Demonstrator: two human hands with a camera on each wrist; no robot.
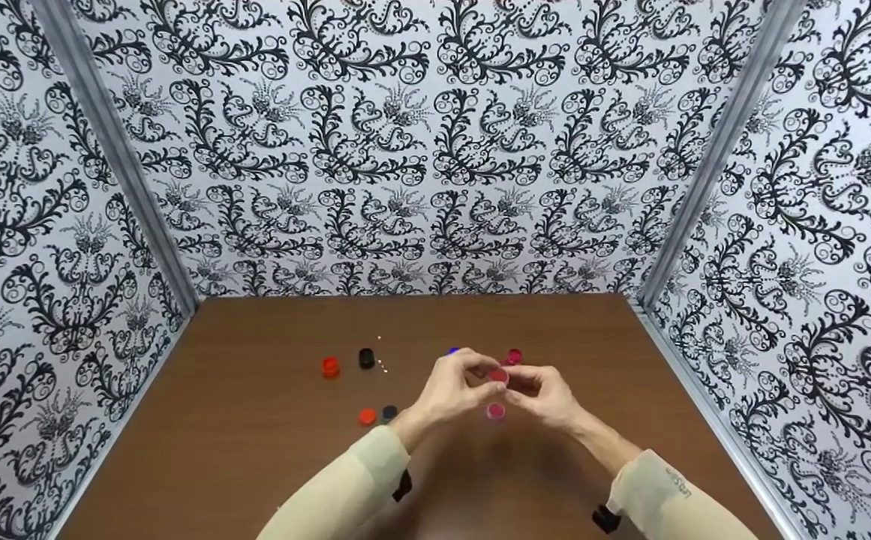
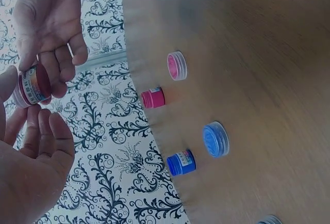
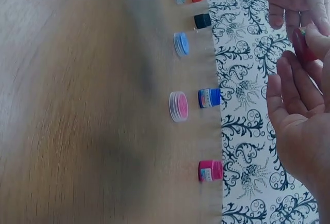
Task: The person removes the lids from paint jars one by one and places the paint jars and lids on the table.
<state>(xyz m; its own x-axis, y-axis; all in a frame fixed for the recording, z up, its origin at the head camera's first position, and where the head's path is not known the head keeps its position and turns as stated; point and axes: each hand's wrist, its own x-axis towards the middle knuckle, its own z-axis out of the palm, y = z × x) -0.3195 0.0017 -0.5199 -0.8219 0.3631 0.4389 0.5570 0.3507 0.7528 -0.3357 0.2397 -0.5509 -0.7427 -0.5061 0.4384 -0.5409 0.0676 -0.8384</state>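
Above the table, my left hand (image 1: pixel 450 384) and right hand (image 1: pixel 550 396) meet around a small red paint jar (image 1: pixel 498 375). Fingers and thumb of each hand pinch it. In the left wrist view the jar (image 2: pixel 35 85) shows a printed label and a pale ridged end; in the right wrist view fingers partly cover it. Beneath the hands, a clear-rimmed lid with pink inside (image 1: pixel 495 411) lies on the table. Behind them stands a pink paint jar (image 1: pixel 514 356). A blue jar (image 2: pixel 181 162) and a blue lid (image 2: pixel 215 139) are beside these, mostly hidden in the head view.
To the left stand an orange jar (image 1: pixel 330 367) and a black jar (image 1: pixel 366 358). Nearer me lie an orange lid (image 1: pixel 367 416) and a dark lid (image 1: pixel 389 412). Small white specks (image 1: pixel 382 366) dot the brown table (image 1: pixel 255 450). Patterned walls (image 1: pixel 405 150) enclose its back and sides.
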